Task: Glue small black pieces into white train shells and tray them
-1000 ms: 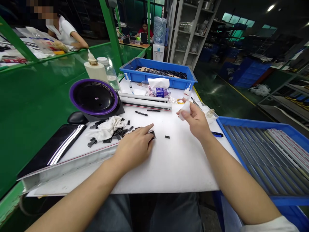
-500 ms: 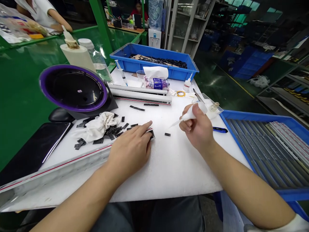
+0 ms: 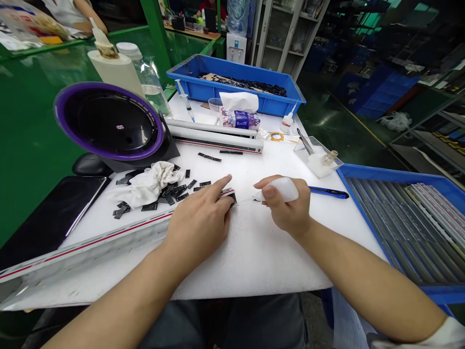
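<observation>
My left hand is closed over the right end of a long white profile strip with a red stripe, which lies across the front left of the table. A dark open end of the strip shows beyond its fingers. In my right hand is a small white squeeze bottle with a thin nozzle. The bottle is tipped to the left, its nozzle pointing at the strip's end; whether they touch I cannot tell. Behind the left hand, small black pieces lie scattered beside a crumpled white cloth.
A purple-rimmed black fan stands at the left. More white profiles, a tissue pack and a blue bin are farther back. To the right lie a blue cutter knife, a clear tray and a blue crate.
My right hand has moved left and turned the squeeze bottle, bringing its nozzle close to the strip's end. My left hand keeps its hold on the strip. The view has shifted slightly.
</observation>
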Tool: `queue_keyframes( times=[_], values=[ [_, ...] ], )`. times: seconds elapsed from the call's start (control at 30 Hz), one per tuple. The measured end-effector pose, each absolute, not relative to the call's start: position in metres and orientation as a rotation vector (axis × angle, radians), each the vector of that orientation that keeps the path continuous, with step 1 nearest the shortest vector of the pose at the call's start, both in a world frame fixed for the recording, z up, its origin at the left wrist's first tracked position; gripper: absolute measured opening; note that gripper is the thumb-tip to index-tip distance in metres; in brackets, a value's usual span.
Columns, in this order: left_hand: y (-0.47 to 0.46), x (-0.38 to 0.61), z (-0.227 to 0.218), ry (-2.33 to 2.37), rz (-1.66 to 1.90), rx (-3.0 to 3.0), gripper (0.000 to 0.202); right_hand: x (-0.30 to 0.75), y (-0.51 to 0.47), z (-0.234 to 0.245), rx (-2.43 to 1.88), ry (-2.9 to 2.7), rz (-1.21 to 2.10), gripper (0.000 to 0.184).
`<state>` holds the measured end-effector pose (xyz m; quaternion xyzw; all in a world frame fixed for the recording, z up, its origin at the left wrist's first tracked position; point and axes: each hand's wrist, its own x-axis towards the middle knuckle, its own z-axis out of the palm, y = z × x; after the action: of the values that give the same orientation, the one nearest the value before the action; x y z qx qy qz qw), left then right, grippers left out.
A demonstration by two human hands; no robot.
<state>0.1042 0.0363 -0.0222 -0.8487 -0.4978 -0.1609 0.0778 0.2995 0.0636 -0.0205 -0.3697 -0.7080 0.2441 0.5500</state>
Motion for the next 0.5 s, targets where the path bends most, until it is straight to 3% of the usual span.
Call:
queue_keyframes(
  times=[0.5],
  values=[
    [0.0361, 0.1047, -0.0213, -1.499, -0.392, -2.568, 0.024, 0.2964, 0.0623, -0.0223, -0.884, -1.709, 0.555, 0.028]
  ],
)
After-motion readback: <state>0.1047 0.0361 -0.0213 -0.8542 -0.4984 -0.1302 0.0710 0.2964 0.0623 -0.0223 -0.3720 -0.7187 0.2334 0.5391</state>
